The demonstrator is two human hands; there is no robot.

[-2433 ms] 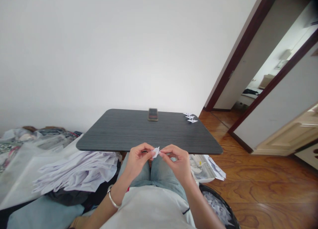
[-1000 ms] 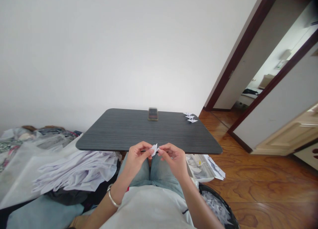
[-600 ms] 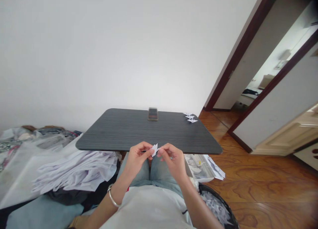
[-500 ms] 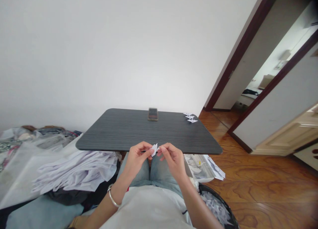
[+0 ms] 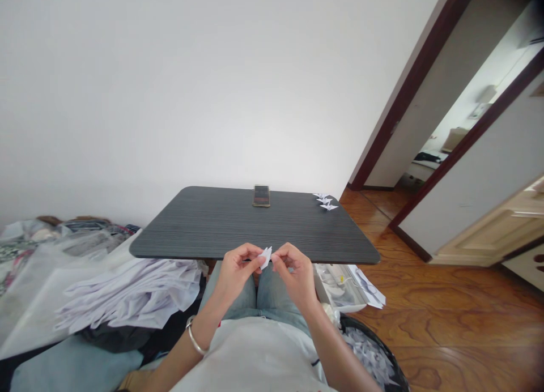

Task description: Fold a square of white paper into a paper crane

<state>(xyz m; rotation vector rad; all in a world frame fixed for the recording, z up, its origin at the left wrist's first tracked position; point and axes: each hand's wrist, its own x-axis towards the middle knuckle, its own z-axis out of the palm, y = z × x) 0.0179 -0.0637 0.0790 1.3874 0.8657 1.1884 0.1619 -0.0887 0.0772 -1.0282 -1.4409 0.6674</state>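
A small white piece of folded paper (image 5: 266, 257) with pointed tips is held up at the table's near edge, above my lap. My left hand (image 5: 240, 267) pinches it between thumb and fingers from the left. On the other side, my right hand (image 5: 293, 267) has thumb and forefinger pressed together at the paper's right edge; the exact spot it grips is too small to make out. Three white paper cranes (image 5: 326, 201) stand in a row at the far right corner of the dark table (image 5: 204, 222).
A phone (image 5: 261, 195) lies at the table's back edge by the wall. White cloth or paper sheets (image 5: 136, 293) are heaped at left. To the right sit a white box (image 5: 344, 290) of supplies and a black bag (image 5: 369, 352) full of small white folded pieces.
The folded paper has turned slightly, its tips pointing more up and right. My right fingers have drawn closer together at its edge. Nothing on the table has moved.
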